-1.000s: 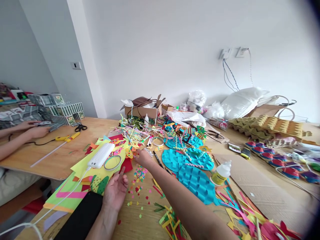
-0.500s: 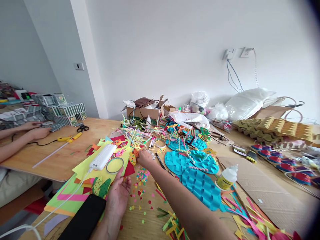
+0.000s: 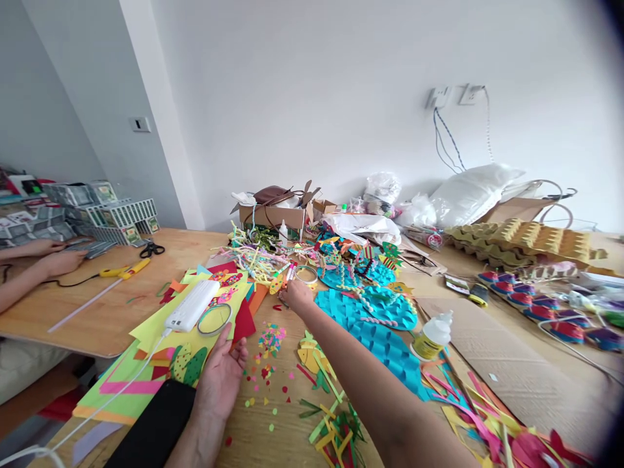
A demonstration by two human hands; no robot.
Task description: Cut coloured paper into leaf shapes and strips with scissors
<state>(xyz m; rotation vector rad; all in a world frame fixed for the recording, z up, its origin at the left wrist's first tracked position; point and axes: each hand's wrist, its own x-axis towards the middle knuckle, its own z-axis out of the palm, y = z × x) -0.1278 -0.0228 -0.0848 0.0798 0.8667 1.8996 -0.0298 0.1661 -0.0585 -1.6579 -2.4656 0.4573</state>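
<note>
My right hand (image 3: 296,296) reaches forward over the table, its fingers closed on a yellow spotted paper fish (image 3: 277,283) that sticks out to the left. Beyond that hand lie several marker pens (image 3: 291,271) and a ring-shaped roll of tape (image 3: 307,275). My left hand (image 3: 225,367) rests palm up with loosely curled, parted fingers and nothing in it. Close to its fingertips another roll of tape (image 3: 214,320) lies on yellow paper. Dotted yellow and green paper cutouts (image 3: 189,365) are left of it, above a black phone (image 3: 152,426). Paper confetti (image 3: 272,339) is scattered between my hands.
A white power strip (image 3: 192,305) with a cable lies on coloured paper. Blue scaled paper shapes (image 3: 385,351), a glue bottle (image 3: 433,337) and cardboard (image 3: 492,364) are at right. Egg trays (image 3: 521,240) stand farther back. A co-worker's hands (image 3: 65,261) are at left, near a glue gun (image 3: 124,270).
My right hand has moved forward and slightly right with the paper fish, toward the markers. Yellow fish cutouts beneath my forearm now show. My left hand keeps its pose; the view has shifted slightly.
</note>
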